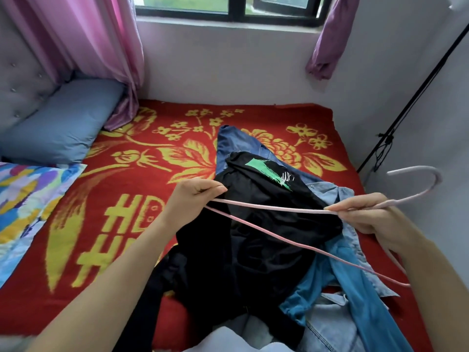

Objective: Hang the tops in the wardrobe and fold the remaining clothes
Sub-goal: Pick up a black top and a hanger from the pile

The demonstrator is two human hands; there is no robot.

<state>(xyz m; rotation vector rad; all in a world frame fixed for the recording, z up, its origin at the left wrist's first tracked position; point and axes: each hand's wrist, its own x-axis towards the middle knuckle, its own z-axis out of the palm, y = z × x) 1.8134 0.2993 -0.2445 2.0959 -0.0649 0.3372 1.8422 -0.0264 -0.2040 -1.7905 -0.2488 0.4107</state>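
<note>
1. Pink hanger (279, 207) is held in the air over the clothes pile, gripped at both ends. It isn't in any garment yet.
2. Left hand (196, 193): fingers curled, pinching the hanger's left shoulder tip. That tip sits right at the upper edge of the black top (266, 250). Can't tell if it pinches fabric too.
3. Right hand (368, 215): thumb + fingers clamp the hanger near the neck, just below the hook (437, 177), which sticks out to the right, past the pile.
4. Key relation: the hanger's long axis runs left–right across the body. The black top lies directly below it, w/ its length running near-to-far, roughly crosswise to the hanger.
5. The top is crumpled, green print at the far end, and no neck opening or hem shows clearly. Which end should take the hanger can't be read from here.
6. Left hand is nearer the top's edge, so it's prob the one to open the fabric. The right hand then has the neck grip to steer the hanger in.
7. The black top lies on top of the pile on the red blanket (253, 115), w/ a blue shirt (355, 288) under it on the right. Other denim shows at the far and near ends.
8. Risk: lifting the top may drag the blue shirt along, as they overlap.
9. Stage: early. Nothing is hung yet, and the wardrobe isn't in view.
</note>
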